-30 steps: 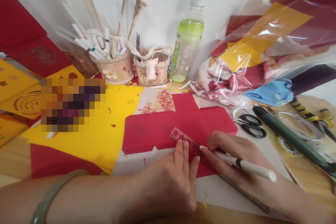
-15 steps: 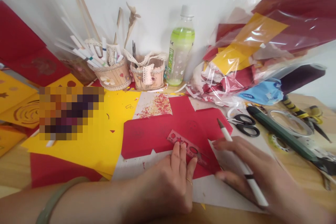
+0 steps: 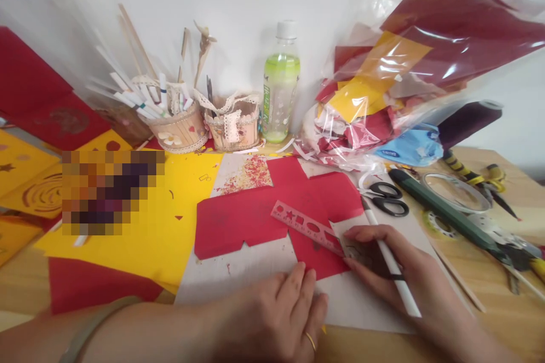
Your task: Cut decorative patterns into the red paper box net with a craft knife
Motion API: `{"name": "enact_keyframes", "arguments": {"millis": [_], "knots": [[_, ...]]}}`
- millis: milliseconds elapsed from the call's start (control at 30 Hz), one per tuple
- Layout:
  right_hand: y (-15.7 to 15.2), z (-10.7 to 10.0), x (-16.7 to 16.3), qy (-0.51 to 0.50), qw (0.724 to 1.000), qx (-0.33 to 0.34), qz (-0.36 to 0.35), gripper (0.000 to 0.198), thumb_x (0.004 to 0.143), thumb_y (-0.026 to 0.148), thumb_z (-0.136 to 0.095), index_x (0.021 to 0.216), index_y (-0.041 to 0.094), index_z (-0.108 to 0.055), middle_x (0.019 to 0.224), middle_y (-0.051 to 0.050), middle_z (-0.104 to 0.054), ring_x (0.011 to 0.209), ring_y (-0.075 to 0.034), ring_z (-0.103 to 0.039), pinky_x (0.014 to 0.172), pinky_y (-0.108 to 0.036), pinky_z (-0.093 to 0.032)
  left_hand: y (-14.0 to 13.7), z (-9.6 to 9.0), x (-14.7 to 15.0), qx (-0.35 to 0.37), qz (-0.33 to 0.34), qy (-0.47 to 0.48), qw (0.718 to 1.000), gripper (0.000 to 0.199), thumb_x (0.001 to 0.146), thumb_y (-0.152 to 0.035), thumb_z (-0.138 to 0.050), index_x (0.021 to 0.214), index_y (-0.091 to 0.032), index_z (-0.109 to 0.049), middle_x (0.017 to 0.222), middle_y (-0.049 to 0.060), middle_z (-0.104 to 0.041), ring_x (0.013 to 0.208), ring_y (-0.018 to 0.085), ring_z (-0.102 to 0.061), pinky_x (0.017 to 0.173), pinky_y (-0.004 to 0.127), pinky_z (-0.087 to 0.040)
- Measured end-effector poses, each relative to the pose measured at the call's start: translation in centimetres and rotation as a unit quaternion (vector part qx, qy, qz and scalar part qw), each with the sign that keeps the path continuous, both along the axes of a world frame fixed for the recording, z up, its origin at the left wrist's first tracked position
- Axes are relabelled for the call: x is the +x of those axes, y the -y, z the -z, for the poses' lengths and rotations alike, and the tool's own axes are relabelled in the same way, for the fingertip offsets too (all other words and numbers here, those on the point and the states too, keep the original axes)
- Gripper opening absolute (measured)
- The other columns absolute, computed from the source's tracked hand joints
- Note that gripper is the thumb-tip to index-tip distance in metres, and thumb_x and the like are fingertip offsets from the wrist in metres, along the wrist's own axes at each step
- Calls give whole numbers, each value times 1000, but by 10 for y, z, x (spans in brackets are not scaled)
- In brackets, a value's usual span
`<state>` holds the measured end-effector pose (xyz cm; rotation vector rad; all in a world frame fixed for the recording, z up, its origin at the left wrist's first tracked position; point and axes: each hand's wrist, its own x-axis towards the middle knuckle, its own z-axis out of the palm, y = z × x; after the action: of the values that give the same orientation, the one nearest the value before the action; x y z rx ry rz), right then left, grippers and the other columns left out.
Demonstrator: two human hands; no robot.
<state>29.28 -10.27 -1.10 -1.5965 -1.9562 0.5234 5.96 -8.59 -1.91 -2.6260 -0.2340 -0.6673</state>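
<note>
A red paper cutout (image 3: 238,218) with notched tabs lies flat on the white sheet (image 3: 255,264). Across its lower right part rests a see-through stencil ruler (image 3: 304,226) with star, round and square holes. My right hand (image 3: 404,272) carries a white pen (image 3: 390,261) between thumb and fingers, its dark tip pointing up and away. The thumb and fingertips of that hand are at the ruler's right end. My left hand (image 3: 285,306) lies with fingers stretched out, their tips at the cutout's lower edge, holding nothing.
Yellow sheets (image 3: 149,249) lie at left. Behind stand two decorated pots (image 3: 181,127) and a green-labelled bottle (image 3: 281,85). A clear bag of paper scraps (image 3: 361,119) is back right. Black-handled scissors (image 3: 389,198), a green cutter (image 3: 443,210) and tape (image 3: 440,224) lie on the right.
My left hand has come off the ruler and moved nearer to me. My right hand, still holding the pen, has moved to the ruler's right end. The view has shifted slightly.
</note>
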Motion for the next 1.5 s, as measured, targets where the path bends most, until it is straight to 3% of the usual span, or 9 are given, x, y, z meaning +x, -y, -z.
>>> {"name": "enact_keyframes", "arguments": {"millis": [67, 167, 300, 400, 467, 633, 933, 1500], "knots": [[-5, 0, 8, -31, 999, -20, 16, 20, 83, 33, -60, 96, 24, -49, 92, -5, -67, 82, -20, -67, 66, -28, -55, 1, 0, 0, 7, -1, -11, 1000, 26, 86, -16, -45, 98, -7, -67, 95, 13, -70, 90, 24, -68, 66, 27, -56], [-16, -2, 17, -50, 999, 11, -6, 24, 79, 33, -63, 96, 25, -48, 95, -6, -67, 87, -22, -66, 68, -28, -55, 0, -1, -1, 19, -9, -8, 1000, 28, 85, -16, -45, 100, -6, -67, 93, 12, -70, 86, 23, -68, 67, 27, -56], [-30, -9, 16, -17, 989, 62, -133, 26, 76, 21, -65, 94, 27, -47, 94, -3, -67, 80, -18, -68, 66, -25, -54, -1, -3, -1, 27, -12, -10, 1000, 28, 85, -14, -43, 99, -7, -66, 89, 10, -71, 83, 20, -68, 70, 28, -56], [-35, -11, 11, 6, 972, 42, -232, 28, 77, 13, -61, 96, 27, -46, 94, -2, -67, 83, -18, -68, 67, -25, -54, -2, -5, -2, 30, -15, -10, 999, 29, 85, -13, -41, 97, -8, -67, 87, 8, -71, 80, 19, -68, 68, 26, -56], [-37, -9, 11, 14, 965, 31, -259, 27, 78, 10, -58, 95, 27, -45, 92, -2, -67, 83, -18, -68, 67, -26, -53, -3, -6, -2, 29, -7, -5, 1000, 30, 87, -12, -40, 96, -10, -68, 85, 5, -71, 79, 17, -68, 67, 25, -56], [-40, -1, 15, 25, 962, 43, -269, 26, 81, 10, -57, 96, 26, -43, 93, -3, -66, 88, -18, -67, 69, -27, -52, -2, -7, -1, 7, -29, 59, 998, 33, 90, -12, -37, 92, -13, -69, 82, 0, -69, 73, 15, -67, 63, 23, -56], [-40, -9, 14, 46, 957, 62, -279, 19, 83, 9, -54, 93, 24, -47, 89, -3, -66, 78, -15, -65, 64, -24, -51, 0, 3, 3, -12, -127, 65, 990, 31, 79, -7, -41, 93, -2, -68, 93, 19, -69, 86, 32, -67, 61, 32, -59], [-43, -6, 15, 45, 957, 46, -283, 24, 81, 9, -57, 97, 25, -48, 101, -6, -68, 86, -19, -67, 68, -28, -53, 0, 7, 2, -20, -130, 70, 989, 30, 76, -8, -45, 95, 1, -67, 94, 23, -67, 85, 35, -67, 57, 34, -58]]}}
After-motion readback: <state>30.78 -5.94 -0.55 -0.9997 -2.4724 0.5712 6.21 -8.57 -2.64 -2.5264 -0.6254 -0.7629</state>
